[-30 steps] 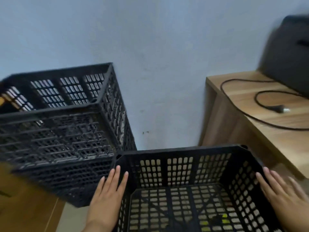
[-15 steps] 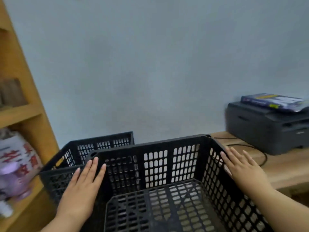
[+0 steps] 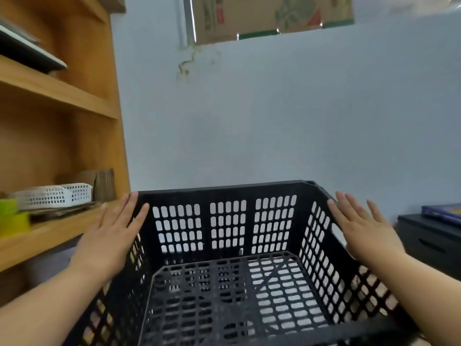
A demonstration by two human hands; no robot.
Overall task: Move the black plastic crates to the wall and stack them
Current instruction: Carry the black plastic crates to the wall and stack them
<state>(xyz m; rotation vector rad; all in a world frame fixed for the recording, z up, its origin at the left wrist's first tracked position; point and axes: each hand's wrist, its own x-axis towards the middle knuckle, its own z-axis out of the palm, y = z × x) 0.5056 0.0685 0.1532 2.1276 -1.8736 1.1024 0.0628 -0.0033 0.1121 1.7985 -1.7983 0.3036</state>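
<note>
I have the black perforated plastic crate (image 3: 228, 189) up before the pale blue wall (image 3: 274, 121), left hand (image 3: 109, 236) and right hand (image 3: 361, 228) flat, fingers straight, pressing its outer sides. It looks light, stiff, smooth; flat palms may slip, so I'd hook the rim.

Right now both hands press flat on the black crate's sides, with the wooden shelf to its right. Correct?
No. The head view shows the wooden shelf to the left of the black crate, not right. The left hand and right hand do press flat on its sides.
</note>
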